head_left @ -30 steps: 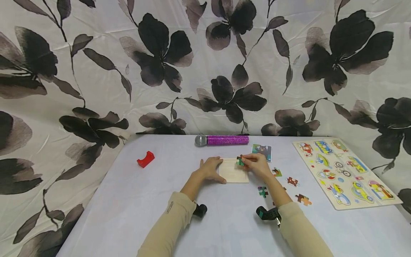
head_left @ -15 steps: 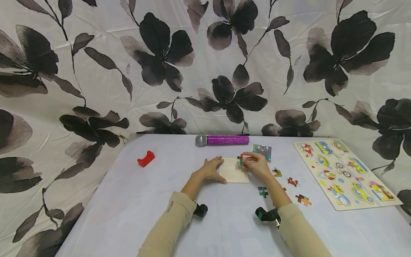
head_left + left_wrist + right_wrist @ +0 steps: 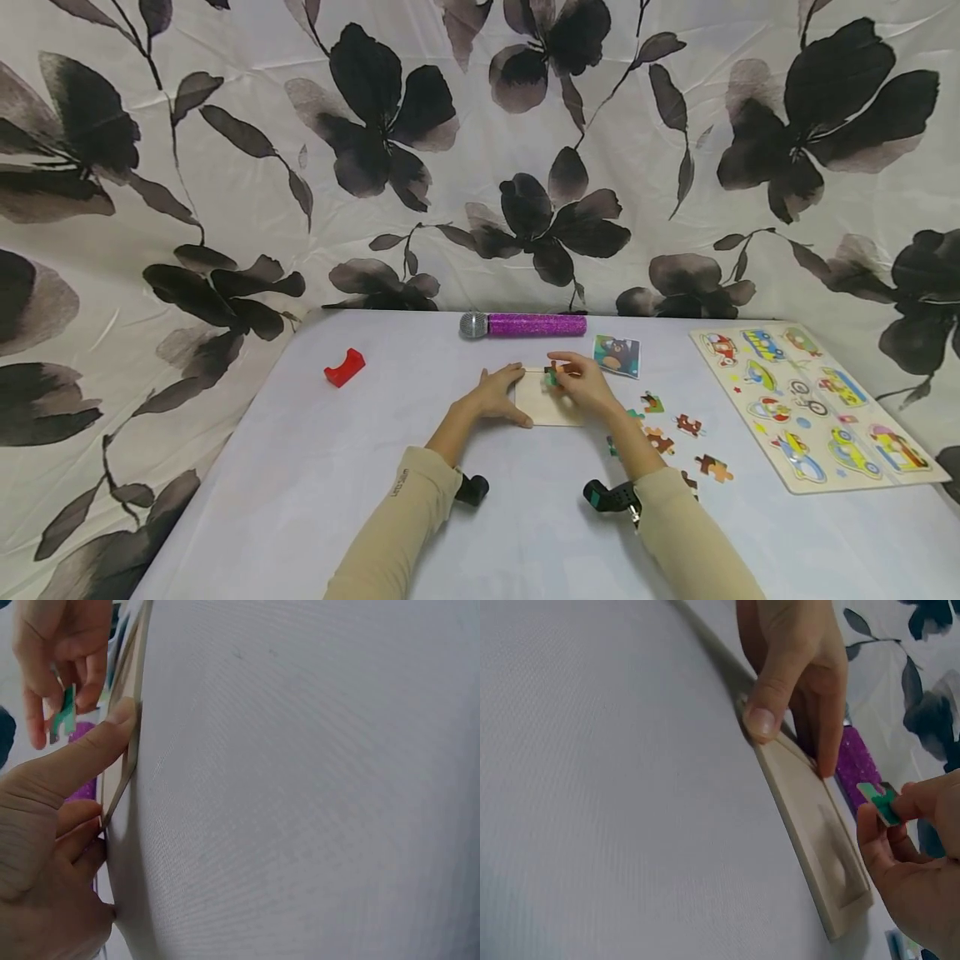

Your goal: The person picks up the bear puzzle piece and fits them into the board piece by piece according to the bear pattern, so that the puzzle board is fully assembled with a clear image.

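Note:
A shallow wooden puzzle tray point(image 3: 536, 408) lies on the white table. My left hand point(image 3: 495, 395) grips its left end, thumb on the near edge and fingertips at the far edge; the right wrist view shows the thumb point(image 3: 763, 720) pressing the rim. Over the far part of the tray, my right hand point(image 3: 587, 385) pinches a green jigsaw piece point(image 3: 880, 804) between thumb and fingers. The left wrist view shows this piece point(image 3: 66, 712) held up above the tray. The tray's recess is bare wood where it shows.
Several loose jigsaw pieces point(image 3: 687, 425) lie to the right, partly behind the right forearm. A bear picture card point(image 3: 617, 356) and a purple glitter microphone point(image 3: 536, 325) lie at the back. A vehicle puzzle board point(image 3: 817, 408) is far right, a red curved block point(image 3: 345, 367) at left.
My right hand has moved a little left over the tray with the jigsaw piece, uncovering more of the picture card and loose pieces. The left hand stays on the tray.

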{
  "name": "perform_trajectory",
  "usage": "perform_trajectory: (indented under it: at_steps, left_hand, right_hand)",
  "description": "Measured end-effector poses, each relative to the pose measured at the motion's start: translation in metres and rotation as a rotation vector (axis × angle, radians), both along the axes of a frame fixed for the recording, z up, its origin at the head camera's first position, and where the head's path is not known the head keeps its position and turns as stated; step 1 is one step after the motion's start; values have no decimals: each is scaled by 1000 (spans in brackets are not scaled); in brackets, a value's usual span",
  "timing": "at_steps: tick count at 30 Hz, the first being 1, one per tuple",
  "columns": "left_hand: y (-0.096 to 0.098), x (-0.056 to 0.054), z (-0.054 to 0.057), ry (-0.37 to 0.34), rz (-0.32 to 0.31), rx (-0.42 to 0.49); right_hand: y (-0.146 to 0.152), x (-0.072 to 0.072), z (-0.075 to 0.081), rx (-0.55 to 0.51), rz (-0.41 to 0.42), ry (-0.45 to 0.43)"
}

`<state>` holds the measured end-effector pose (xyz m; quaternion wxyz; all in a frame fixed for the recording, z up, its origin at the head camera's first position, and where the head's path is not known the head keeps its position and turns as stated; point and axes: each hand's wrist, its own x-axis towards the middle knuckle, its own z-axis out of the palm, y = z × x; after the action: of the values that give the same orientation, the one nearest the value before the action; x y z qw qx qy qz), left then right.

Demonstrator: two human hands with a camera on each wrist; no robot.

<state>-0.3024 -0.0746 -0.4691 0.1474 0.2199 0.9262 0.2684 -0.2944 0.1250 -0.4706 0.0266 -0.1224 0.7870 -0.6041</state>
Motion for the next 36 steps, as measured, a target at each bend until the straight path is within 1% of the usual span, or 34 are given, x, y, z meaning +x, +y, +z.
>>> perform_trajectory:
  at_steps: [2,6,8,10,15,17,21,24,30,36]
  left_hand:
    - [0,0,1,-2,0,1]
    - [0,1,1,-3,-1,4]
    - [0,1,1,-1,-2,9]
    - [0,2,1,-2,-2,19]
    - [0,2,1,-3,-1,30]
    - [0,2,0,0,0,30]
    - [0,2,-1,6,6,31]
    - [0,2,-1,8,10,24]
    - [-1,3,-1,5,14,30]
    - [0,2,-2,1,15,33]
  right_hand:
    - [-2,-1,-2,-15,-5,-7]
    - [-6,-5,-8,-81,-29,-27]
    - [-8,-6,-11,-85,-46,-25]
    - [-11,-5,-12,-67,-62,-20]
    - [-18,-1,-15,16,-79,-3]
    - [-22,0,-14,91,-100,12]
    - [-29,4,-9,273,-162,61]
    - [-32,6,-6,374,-176,110]
    - [-36,8,-9,471,-169,191]
    - [-39,8,-11,471,-145,220]
